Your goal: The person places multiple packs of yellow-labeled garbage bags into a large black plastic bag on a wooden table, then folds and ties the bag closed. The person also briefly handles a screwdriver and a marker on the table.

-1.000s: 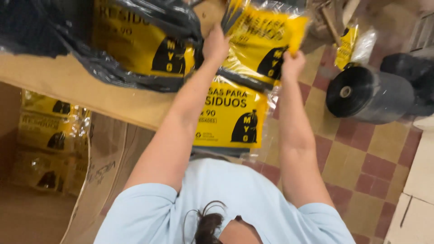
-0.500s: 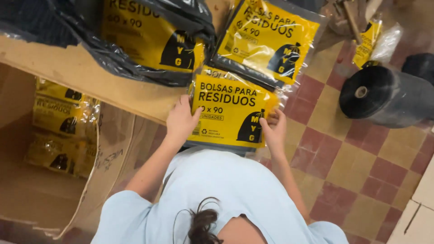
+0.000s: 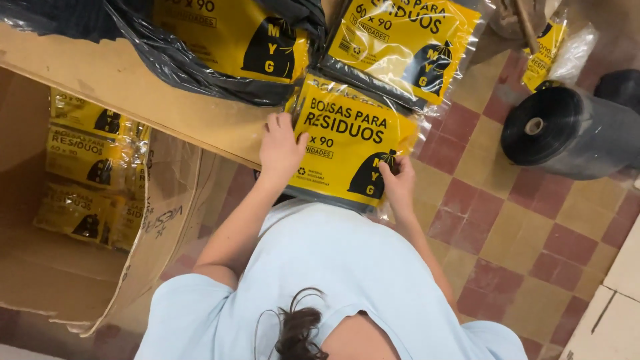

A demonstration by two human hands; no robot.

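At the wooden board's edge [image 3: 133, 87], left hand [image 3: 280, 148] and right hand [image 3: 398, 183] both grasp a flat yellow packet [image 3: 347, 150] with black print, wrapped in clear film.

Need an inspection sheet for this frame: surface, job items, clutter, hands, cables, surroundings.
Surface: brown cardboard sheet, packs lying on it.
Job's things: yellow bag pack, held at both sides, partly over the cardboard's edge.
Clutter: two more yellow packs, black plastic wrap.
Grippers: left hand and right hand both grip the pack.
Cables: nothing seen.
Surroundings: open cardboard box holding packs, black film roll, red and tan tiled floor.
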